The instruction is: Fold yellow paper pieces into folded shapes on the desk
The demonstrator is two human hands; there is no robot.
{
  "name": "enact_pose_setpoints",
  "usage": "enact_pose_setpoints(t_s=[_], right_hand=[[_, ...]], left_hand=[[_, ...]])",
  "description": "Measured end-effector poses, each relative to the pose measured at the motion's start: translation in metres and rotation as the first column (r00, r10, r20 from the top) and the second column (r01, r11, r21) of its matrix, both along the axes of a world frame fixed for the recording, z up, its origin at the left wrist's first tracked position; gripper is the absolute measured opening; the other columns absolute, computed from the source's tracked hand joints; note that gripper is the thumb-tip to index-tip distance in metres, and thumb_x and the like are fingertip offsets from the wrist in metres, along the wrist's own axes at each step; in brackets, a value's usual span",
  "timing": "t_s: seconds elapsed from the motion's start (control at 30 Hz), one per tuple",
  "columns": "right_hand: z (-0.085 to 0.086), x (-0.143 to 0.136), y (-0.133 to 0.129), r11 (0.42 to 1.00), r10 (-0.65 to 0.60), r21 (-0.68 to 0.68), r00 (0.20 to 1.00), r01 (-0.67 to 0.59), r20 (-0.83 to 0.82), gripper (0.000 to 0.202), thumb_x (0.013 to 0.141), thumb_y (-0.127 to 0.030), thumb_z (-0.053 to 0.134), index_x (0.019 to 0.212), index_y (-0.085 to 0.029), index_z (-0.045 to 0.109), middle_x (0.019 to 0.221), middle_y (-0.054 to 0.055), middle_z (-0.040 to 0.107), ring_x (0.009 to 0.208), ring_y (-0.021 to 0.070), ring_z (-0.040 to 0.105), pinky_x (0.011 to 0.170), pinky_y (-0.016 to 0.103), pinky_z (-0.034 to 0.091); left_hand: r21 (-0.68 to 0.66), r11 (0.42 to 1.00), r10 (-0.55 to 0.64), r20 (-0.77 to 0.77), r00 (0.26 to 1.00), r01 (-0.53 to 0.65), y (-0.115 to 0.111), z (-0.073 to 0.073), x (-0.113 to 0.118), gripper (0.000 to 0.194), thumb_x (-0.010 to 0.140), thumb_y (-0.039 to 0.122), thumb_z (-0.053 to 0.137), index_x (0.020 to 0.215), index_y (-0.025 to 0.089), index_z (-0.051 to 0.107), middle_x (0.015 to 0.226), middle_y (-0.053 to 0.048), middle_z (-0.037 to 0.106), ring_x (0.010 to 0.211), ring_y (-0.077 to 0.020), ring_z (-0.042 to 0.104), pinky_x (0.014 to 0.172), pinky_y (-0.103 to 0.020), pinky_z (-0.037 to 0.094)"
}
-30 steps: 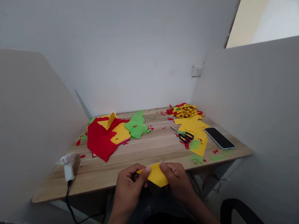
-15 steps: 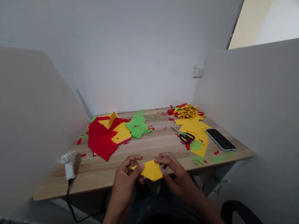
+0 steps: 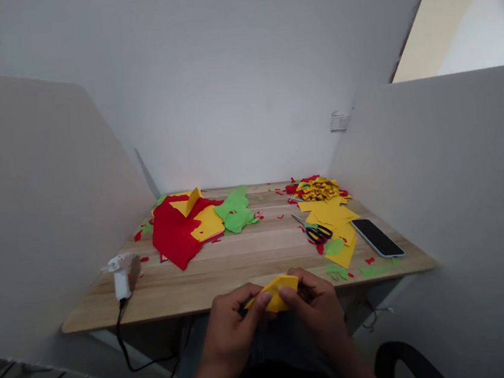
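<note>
Just past the table's front edge, my left hand point(image 3: 235, 324) and my right hand point(image 3: 315, 309) pinch a folded piece of yellow felt point(image 3: 282, 284) between thumbs and fingers. Both thumbs press on its near face, and its left end narrows to a point. Some fingertips are hidden behind it. Beyond my hands to the right lie dark-handled scissors point(image 3: 319, 233), partly over loose yellow felt pieces point(image 3: 328, 215).
A white glue gun point(image 3: 121, 278) stands at the table's left, its black cord hanging over the edge. Red felt point(image 3: 175, 234) and green felt point(image 3: 236, 209) lie at back left. Ruffled yellow strips point(image 3: 318, 189) are heaped at back right, and a phone point(image 3: 377, 238) lies near the right edge.
Both hands have shifted right. My right hand has closed onto the yellow felt, which is now more folded and covered by the thumbs. The view has turned slightly left.
</note>
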State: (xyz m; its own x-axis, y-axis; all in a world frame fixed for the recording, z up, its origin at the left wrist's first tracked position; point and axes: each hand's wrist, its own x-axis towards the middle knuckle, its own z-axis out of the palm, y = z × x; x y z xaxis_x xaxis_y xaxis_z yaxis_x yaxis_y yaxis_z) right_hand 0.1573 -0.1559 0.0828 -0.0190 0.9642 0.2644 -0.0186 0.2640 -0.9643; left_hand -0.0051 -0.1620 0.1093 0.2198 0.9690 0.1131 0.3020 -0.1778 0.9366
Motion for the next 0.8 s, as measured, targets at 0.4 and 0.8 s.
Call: enact_pose_setpoints(t_s=[0.4,0.8], right_hand=[[0.009,0.001,-0.004,0.989,-0.147,0.033,0.989,0.146,0.014,0.033,0.077,-0.045,0.064,0.061,-0.017,0.058,0.055,-0.001,0.052,0.05,0.0105,0.045,0.045,0.02,0.036],[0.001,0.006,0.002,0.968,-0.143,0.219,0.987,0.125,0.069,0.023,0.081,-0.033,0.064,0.065,-0.017,0.058,0.062,-0.001,0.054,0.059,0.0119,0.05,0.055,0.022,0.04]], left_hand=[[-0.103,0.995,0.02,0.097,0.995,-0.01,-0.012,0.009,0.003,0.033,0.078,0.045,0.065,0.094,0.017,0.069,0.061,-0.002,0.066,0.056,-0.0142,0.057,0.056,-0.023,0.041],[-0.052,0.992,-0.105,0.131,0.986,0.113,0.004,-0.007,0.0,0.04,0.09,0.047,0.049,0.091,0.014,0.072,0.063,-0.004,0.065,0.057,-0.0142,0.057,0.057,-0.023,0.044]])
